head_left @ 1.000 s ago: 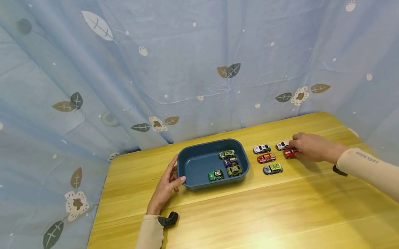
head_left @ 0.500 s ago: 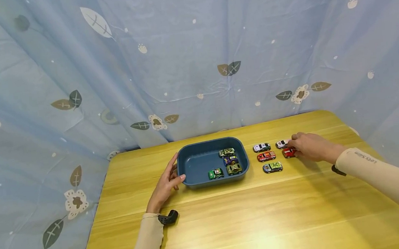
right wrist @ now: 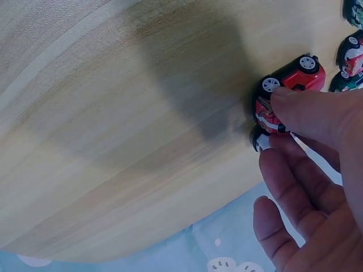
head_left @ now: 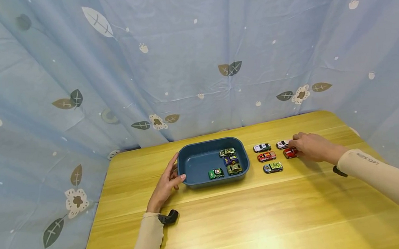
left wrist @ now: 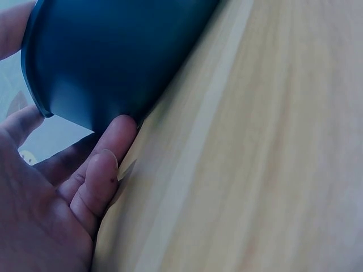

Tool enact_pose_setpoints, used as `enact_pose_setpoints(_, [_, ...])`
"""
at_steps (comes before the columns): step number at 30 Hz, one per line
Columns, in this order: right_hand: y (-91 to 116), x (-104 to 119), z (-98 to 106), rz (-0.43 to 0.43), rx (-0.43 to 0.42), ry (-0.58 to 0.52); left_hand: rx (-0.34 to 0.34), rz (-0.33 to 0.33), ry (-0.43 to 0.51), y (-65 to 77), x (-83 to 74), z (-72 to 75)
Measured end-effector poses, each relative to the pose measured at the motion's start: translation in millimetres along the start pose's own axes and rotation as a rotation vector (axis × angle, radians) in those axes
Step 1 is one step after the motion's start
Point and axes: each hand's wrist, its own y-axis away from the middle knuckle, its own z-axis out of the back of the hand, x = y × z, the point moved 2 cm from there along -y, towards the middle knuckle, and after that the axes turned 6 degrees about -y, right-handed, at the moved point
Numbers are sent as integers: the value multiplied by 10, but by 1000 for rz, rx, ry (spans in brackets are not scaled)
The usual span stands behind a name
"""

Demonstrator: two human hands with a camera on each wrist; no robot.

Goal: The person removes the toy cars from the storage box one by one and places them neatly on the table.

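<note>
My left hand holds the left end of a dark blue rectangular bin, thumb at the rim and other fingers against the outer wall. In the left wrist view, fingertips press low on that wall. At the right of the table, my right hand pinches a small red toy car, its thumb on the near side and its fingers beyond. Part of the red car is hidden by the hand. Just behind it sits a white toy car, partly covered in the right wrist view.
Between bin and right hand stand a white-and-green car, an orange-red car and a blue-and-yellow car. Several toy cars, including a green one, lie in the bin's right half. A blue patterned curtain hangs behind the wooden table.
</note>
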Motion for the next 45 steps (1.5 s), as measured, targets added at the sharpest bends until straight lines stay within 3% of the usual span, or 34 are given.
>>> enact_pose_setpoints(6, [12,6,19,-16,7,-4,5,5,12,4,-6,-14])
enact_pose_setpoints(15, [-91,76,132,-31,-26,-94,3,11,11,5,0,-7])
enact_pose_setpoints(22, [-357,346,285,3,-56,-181,-3,10,7,16,-10,3])
enact_pose_setpoints(32, [-904,911,274,29,-80,-395,-1,27,14,10,16,-23])
enact_pose_setpoints(39, [-1248,1330,239,145,-29,-408,-6,28,9,23,26,-38])
enact_pose_setpoints(45, [-1466,1602,240,171,146,-367,-4,24,7,30,29,-14])
